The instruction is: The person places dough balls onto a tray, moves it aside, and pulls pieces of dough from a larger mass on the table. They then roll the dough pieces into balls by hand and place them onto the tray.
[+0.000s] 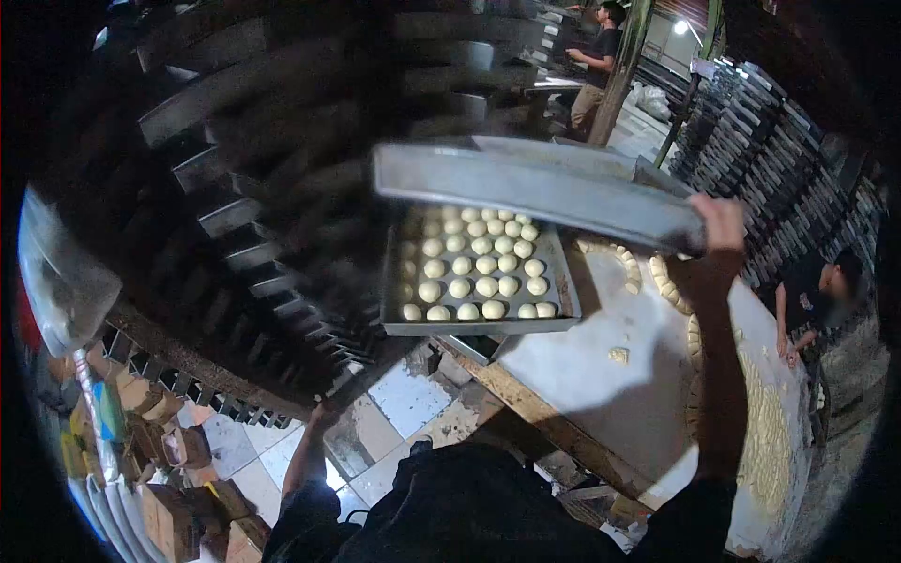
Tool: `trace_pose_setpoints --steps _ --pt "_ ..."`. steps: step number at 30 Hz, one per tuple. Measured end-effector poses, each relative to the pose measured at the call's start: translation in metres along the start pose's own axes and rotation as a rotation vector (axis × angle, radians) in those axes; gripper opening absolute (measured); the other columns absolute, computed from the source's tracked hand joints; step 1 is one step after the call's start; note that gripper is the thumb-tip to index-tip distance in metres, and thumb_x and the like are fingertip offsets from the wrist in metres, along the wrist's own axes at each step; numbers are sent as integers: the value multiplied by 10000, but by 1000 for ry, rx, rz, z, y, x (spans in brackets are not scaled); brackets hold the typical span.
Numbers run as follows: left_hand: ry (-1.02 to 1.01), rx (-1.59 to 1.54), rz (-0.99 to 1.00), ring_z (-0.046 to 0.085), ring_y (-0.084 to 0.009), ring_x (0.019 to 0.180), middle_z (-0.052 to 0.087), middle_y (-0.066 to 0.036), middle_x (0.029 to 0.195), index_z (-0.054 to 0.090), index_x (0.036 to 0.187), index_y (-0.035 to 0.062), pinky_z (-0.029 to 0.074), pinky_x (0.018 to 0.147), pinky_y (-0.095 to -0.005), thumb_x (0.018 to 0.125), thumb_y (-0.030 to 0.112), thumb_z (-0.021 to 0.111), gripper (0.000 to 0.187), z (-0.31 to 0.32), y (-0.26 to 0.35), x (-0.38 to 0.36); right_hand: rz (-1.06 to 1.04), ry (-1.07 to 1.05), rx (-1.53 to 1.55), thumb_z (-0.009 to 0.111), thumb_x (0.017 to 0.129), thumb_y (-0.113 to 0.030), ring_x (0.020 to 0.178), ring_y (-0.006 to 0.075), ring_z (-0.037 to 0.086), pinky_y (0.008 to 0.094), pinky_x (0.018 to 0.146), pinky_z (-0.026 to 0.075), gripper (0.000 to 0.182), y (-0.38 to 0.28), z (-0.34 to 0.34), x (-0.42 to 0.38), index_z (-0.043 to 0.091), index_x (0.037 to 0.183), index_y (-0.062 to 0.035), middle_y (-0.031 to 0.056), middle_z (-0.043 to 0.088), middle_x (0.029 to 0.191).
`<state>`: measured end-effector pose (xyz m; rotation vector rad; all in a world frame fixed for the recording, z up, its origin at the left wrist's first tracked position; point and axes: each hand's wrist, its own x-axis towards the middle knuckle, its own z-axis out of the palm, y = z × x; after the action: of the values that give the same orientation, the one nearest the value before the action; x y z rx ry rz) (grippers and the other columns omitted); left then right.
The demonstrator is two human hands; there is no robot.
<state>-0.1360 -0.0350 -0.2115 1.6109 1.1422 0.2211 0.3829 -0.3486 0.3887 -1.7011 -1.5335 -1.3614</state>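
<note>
My right hand [720, 225] grips the near right end of a long metal baking tray [535, 192], fingers closed over its wall. This tray is raised and tilted above another metal tray [479, 328], and its inside is mostly hidden. In the lower tray sit several rows of pale round dough balls [485, 265]; the raised tray covers the far rows. Low on the left, my left hand [321, 413] is beside the dark stacked trays [253, 258]. Its fingers are dim and small, so I cannot make out whether they hold anything.
On the floured worktable [601, 375] lie dough strips [674, 286] and a small dough lump [618, 355]. Many cut dough pieces [765, 432] lie at its right side. One person [812, 296] is at the right edge, another [598, 61] at the back. Cardboard boxes [169, 521] stand lower left.
</note>
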Motion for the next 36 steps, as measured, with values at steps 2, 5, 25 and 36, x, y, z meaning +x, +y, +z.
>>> trace_pose_setpoints --steps 2,5,25,36 --pt "1 1 -30 564 -183 697 605 -35 791 669 897 113 481 644 -329 775 229 592 185 -19 -42 -24 12 -69 43 731 658 -338 840 344 487 456 719 385 493 -3 30 -27 527 1012 -62 141 493 886" --pt "-5 -39 -106 538 -154 555 578 -12 650 690 791 114 476 547 -317 774 255 604 165 -59 -104 -77 71 -86 40 707 533 21 844 349 485 462 721 390 542 -40 57 -44 528 1037 -69 133 500 914" --pt "-20 -196 -531 612 -154 600 668 -47 857 602 1034 118 468 472 -292 797 216 645 260 -76 -137 -129 269 -258 85 700 537 -63 801 276 465 410 722 413 594 -154 123 -153 608 1122 -109 78 440 869" --pt "-1180 589 609 558 -186 1012 590 -100 1131 538 1191 58 477 821 -310 850 181 556 363 36 82 42 148 -277 303 641 685 5 638 183 472 307 561 434 468 -190 128 -198 604 1149 -36 48 518 756"
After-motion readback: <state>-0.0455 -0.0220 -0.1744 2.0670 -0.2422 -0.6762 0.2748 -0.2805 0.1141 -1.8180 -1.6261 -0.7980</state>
